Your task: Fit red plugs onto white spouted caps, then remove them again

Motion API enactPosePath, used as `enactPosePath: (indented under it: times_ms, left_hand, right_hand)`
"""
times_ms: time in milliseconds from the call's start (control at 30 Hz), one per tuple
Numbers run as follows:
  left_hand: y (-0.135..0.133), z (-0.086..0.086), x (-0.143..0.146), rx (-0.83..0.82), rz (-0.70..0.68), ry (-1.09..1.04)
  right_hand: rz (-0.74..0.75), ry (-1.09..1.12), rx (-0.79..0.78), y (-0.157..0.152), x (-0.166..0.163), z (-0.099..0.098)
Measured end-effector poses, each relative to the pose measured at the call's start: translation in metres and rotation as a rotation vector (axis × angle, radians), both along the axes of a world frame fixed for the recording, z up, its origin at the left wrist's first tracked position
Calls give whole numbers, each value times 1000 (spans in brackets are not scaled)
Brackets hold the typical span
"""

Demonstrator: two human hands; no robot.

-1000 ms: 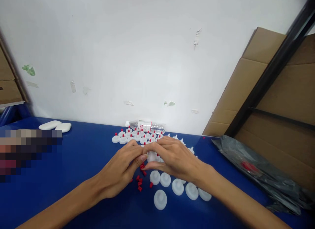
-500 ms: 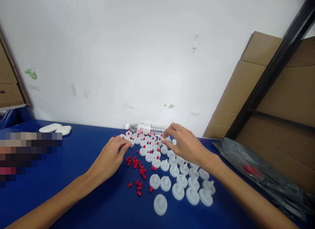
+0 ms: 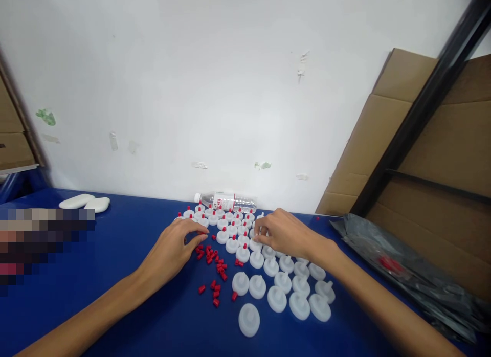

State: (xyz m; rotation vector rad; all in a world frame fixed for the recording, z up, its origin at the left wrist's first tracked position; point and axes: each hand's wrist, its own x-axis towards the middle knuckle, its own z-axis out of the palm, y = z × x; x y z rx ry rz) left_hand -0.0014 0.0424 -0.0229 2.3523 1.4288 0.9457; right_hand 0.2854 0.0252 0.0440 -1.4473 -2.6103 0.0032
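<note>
My left hand [image 3: 174,247] hovers at the left of the loose red caps [image 3: 220,268], thumb and forefinger a little apart; a speck of red shows by the forefinger. Round white plastic discs with a short spout [image 3: 276,298] lie in rows on the blue table. Towards the back, many carry a red cap on the spout [image 3: 243,253]; those nearer and to the right have bare spouts. My right hand [image 3: 286,234] is closed, its fingertips pinched at a bare-spout white disc [image 3: 255,244] and partly covering it.
A clear plastic bottle [image 3: 245,202] lies along the wall behind the discs. Two white oval objects [image 3: 97,204] rest at the back left. Grey plastic bags [image 3: 368,249] and cardboard [image 3: 364,137] stand at the right. A blurred-out patch [image 3: 42,239] covers the left edge.
My right hand has come down and nearer from the back discs to a bare-spout disc. My left hand has drawn slightly away from the capped discs towards the red caps, its fingers parting.
</note>
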Motion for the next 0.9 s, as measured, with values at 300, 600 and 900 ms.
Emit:
enactPosePath:
  times_ms: [300,600,900]
  left_hand:
    - [2,-6,-1,-16,11,7]
    - [-3,0,3,-57,-27,44]
    - [-9,0,7,-48,-75,51]
  right_hand:
    - [-13,-9,9,2,-1,-2]
    - [23,46,-12,-3,-3,9]
    - [101,106,-155,-11,-16,-1]
